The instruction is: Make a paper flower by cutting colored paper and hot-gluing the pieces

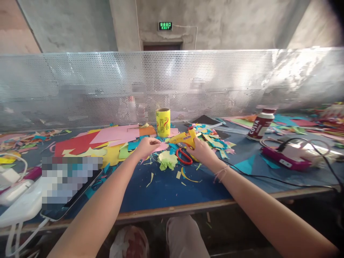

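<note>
My right hand [202,152] is wrapped around the grip of a yellow hot glue gun [185,138], its nozzle pointing left. Facing the nozzle, my left hand [147,147] has thumb and fingers closed at the edge of a small pink paper piece [162,146]. Just below the gap between my hands, a pale green and yellow paper flower [167,160] rests on the blue tabletop [172,193]. Red-handled scissors [184,157] lie beside the flower, partly under the glue gun. Behind them a yellow cardboard tube [163,122] stands upright.
Coloured paper sheets [115,135] and scraps [215,138] cover much of the table. A phone [77,190] and white power bank [29,200] lie left. At right are a dark red bottle [262,124], a purple power strip [285,159] and cables. A perforated metal screen [107,86] borders the back.
</note>
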The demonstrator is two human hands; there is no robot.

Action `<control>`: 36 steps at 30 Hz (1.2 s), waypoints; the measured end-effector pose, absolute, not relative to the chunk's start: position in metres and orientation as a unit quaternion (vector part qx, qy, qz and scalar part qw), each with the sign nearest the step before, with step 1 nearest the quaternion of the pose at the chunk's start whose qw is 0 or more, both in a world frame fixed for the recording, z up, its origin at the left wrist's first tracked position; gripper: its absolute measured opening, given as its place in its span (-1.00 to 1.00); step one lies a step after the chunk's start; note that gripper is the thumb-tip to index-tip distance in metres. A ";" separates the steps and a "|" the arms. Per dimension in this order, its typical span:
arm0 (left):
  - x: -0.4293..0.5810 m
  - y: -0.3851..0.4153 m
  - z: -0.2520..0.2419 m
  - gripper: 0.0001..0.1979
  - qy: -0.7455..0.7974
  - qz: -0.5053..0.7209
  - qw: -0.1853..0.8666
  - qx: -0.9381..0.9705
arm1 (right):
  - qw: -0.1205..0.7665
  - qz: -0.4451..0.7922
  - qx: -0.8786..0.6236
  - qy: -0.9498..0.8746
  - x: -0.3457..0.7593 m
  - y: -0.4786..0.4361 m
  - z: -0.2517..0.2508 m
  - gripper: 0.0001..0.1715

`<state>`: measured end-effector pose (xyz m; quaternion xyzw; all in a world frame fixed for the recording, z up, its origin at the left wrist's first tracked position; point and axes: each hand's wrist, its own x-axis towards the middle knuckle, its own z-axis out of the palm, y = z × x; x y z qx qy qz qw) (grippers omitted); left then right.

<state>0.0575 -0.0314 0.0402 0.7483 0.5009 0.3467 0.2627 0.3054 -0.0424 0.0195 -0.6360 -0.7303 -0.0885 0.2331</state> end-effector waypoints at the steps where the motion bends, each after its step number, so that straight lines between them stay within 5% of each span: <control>1: 0.057 -0.031 0.040 -0.76 0.500 0.349 0.265 0.747 | 0.234 -0.089 -0.635 -0.731 0.306 -0.042 0.019 -0.66; 25: 0.053 -0.023 0.036 -0.83 0.476 0.381 0.228 0.759 | 0.226 -0.131 -0.615 -0.744 0.308 -0.043 0.017 -0.63; 36: 0.052 -0.022 0.034 -0.85 0.465 0.395 0.230 0.758 | 0.349 -0.020 -0.646 -0.678 0.322 -0.030 0.021 -0.40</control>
